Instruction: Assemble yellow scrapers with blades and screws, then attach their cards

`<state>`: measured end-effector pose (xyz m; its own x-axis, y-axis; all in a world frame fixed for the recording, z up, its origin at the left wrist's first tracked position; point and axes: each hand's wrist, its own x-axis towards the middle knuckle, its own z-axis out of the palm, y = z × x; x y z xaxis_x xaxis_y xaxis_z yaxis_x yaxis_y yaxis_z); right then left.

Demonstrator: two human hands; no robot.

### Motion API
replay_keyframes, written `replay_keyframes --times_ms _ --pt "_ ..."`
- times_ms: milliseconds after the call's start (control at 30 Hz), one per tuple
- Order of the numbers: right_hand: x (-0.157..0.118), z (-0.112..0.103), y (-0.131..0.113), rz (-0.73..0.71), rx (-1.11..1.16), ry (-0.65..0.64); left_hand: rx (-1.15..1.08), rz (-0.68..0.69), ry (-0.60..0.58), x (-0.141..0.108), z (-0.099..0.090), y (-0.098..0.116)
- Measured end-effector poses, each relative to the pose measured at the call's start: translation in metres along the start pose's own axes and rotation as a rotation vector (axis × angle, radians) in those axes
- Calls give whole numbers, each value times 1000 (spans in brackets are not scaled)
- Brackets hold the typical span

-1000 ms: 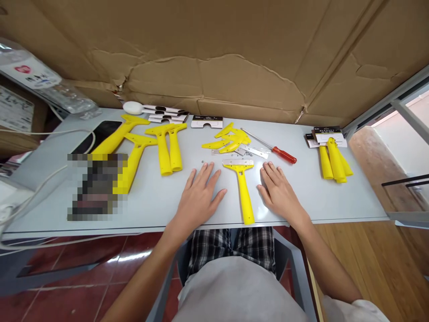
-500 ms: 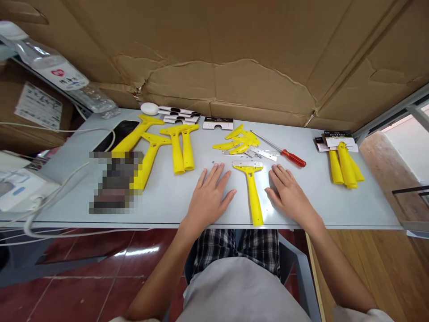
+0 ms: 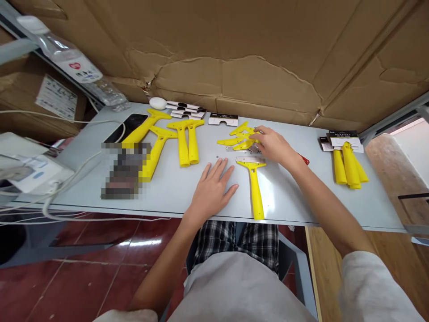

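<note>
My left hand (image 3: 214, 188) lies flat on the grey table (image 3: 174, 194), fingers spread, holding nothing. To its right a yellow scraper (image 3: 256, 190) rests with a metal blade (image 3: 250, 159) across its head. My right hand (image 3: 272, 144) reaches over the pile of yellow cover pieces (image 3: 241, 141), its fingertips at the pile's right edge. Its fingers are bent together, and whether they grip a piece is hidden. Loose metal blades beside the pile are partly covered by that hand. Only the red handle end of the screwdriver (image 3: 304, 158) shows behind my right wrist.
Several yellow handles (image 3: 183, 145) and a dark phone (image 3: 129, 127) lie at the left, near a plastic bottle (image 3: 83, 71) and white cables. Black and white cards (image 3: 223, 119) sit at the back. Carded yellow scrapers (image 3: 351, 167) lie at the right.
My right hand has lifted from the table beside the scraper and moved forward and left to the yellow pieces, now covering most of the screwdriver. My left hand stays flat. The view has shifted slightly.
</note>
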<state>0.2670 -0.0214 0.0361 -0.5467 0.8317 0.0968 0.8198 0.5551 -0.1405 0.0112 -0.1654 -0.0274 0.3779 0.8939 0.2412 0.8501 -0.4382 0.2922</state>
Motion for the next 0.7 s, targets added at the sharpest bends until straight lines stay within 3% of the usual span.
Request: replay_keyframes --times_ms 233,567,700 --pt "14 20 11 -104 -87 16 8 8 -19 0 -2 0" --pt "14 18 10 -116 -46 73 28 8 -32 0 -2 -1" --pt "4 14 12 -92 65 151 34 3 -31 1 -3 -1"
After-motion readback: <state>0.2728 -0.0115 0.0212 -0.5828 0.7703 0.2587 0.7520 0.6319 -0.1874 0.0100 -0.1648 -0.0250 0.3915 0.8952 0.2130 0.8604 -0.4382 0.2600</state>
